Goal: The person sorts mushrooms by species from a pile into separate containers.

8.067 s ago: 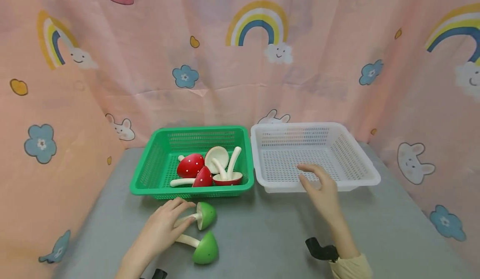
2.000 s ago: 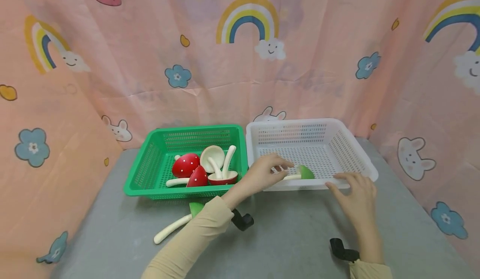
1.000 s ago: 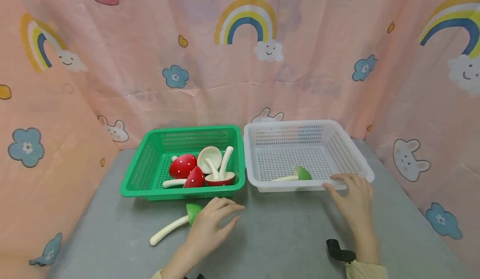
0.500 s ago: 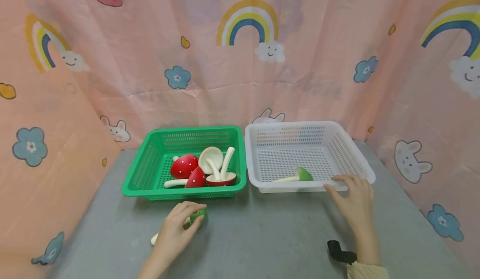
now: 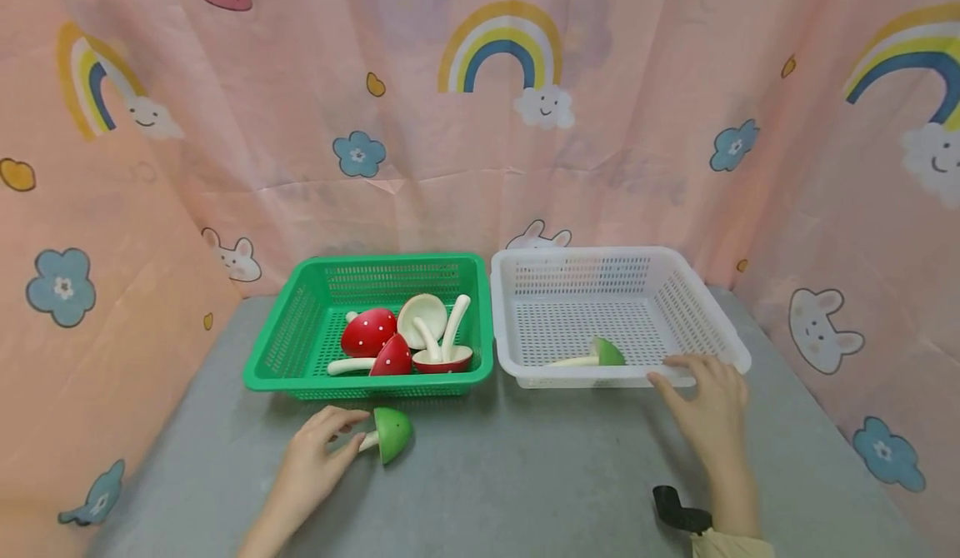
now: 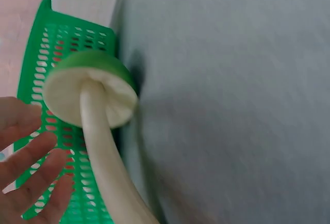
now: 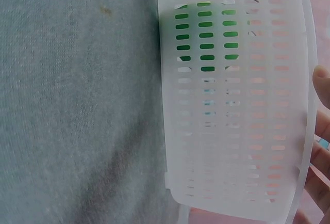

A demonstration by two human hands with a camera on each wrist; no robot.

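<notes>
A green-capped toy mushroom (image 5: 393, 435) lies on the table in front of the green basket, its cream stem pointing towards my left hand (image 5: 309, 462). My left fingers reach over that stem, which the hand partly hides in the head view. In the left wrist view the fingers (image 6: 38, 177) are spread and apart from the stem (image 6: 100, 131); the thumb is out of sight there. My right hand (image 5: 708, 404) holds the front rim of the white basket (image 5: 517, 371), fingers over it and thumb outside. Inside that basket lies another green mushroom (image 5: 609, 352).
To the left of the white basket, and close against it, stands a green basket (image 5: 262, 379) with several red, white-spotted toy mushrooms (image 5: 369, 332). A pink patterned curtain (image 5: 480, 183) surrounds the back and sides of the grey table (image 5: 510, 475).
One green mushroom has gone from the table into the white basket, where my left hand let it go. That hand has since come back left to the other mushroom. My right hand stays at the rim.
</notes>
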